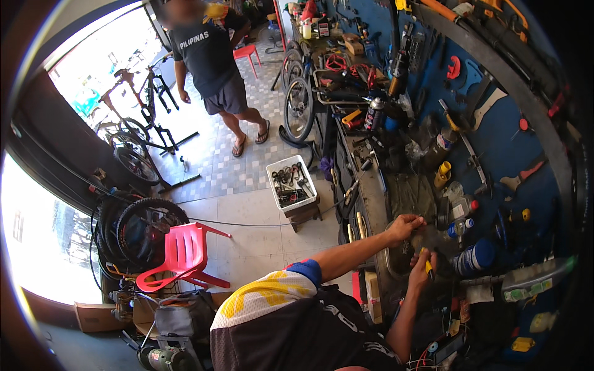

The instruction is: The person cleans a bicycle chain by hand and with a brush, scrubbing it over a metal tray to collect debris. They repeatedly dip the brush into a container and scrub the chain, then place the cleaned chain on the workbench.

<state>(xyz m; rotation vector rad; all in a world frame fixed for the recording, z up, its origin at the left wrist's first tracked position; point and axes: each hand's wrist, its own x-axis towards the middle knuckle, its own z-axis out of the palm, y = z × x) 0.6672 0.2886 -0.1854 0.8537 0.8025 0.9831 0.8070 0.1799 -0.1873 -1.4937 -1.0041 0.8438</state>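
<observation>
Over the cluttered workbench at the right, my left hand [405, 227] is held out with its fingers pinched together. Whatever lies between those fingertips is too small to make out. Just below it, my right hand [423, 267] is closed around a yellow-and-black handle [429, 269], which looks like a screwdriver's. The tool's far end is lost against the dark bench. Beside the hands stand a blue-and-white tub [475, 257] and a clear bottle with a blue cap [458, 229].
A white bin of tools [290, 182] stands on a low stool. Behind me are a red plastic chair [183, 252] and a bicycle wheel [148, 226]. Another person [216, 68] stands on the tiled floor near bicycle frames [148, 99]. Tools hang on the blue wall [513, 154].
</observation>
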